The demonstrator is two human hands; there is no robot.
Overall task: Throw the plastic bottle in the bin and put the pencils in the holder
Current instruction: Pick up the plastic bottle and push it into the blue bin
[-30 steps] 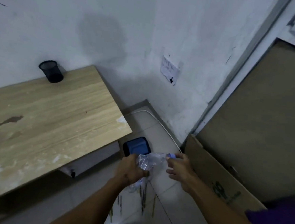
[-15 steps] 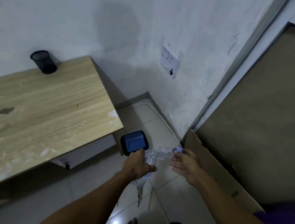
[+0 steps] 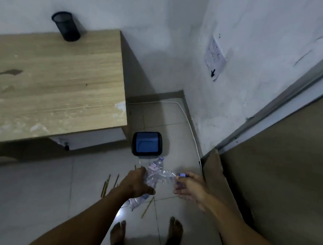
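Observation:
A crushed clear plastic bottle (image 3: 163, 176) is held between both hands above the floor. My left hand (image 3: 135, 183) grips its body and my right hand (image 3: 187, 186) pinches its blue cap. A second clear bottle (image 3: 157, 164) lies on the tiles just in front of the bin, and a third (image 3: 137, 200) shows under my left wrist. The small black bin (image 3: 146, 154) with a blue inside stands on the floor beside the table. Several pencils (image 3: 106, 183) lie scattered on the tiles below my hands. The black mesh holder (image 3: 66, 26) stands at the table's far edge.
The wooden table (image 3: 53, 86) fills the left, with a white drawer under its near corner. A cardboard sheet (image 3: 216, 177) leans against the brown door on the right. A white cable (image 3: 188, 120) runs along the wall. My bare feet (image 3: 175, 228) are below.
The view has tilted down, so the floor pencils, the other bottles and my feet now show. Both hands still hold the crushed bottle, a little nearer to me than before.

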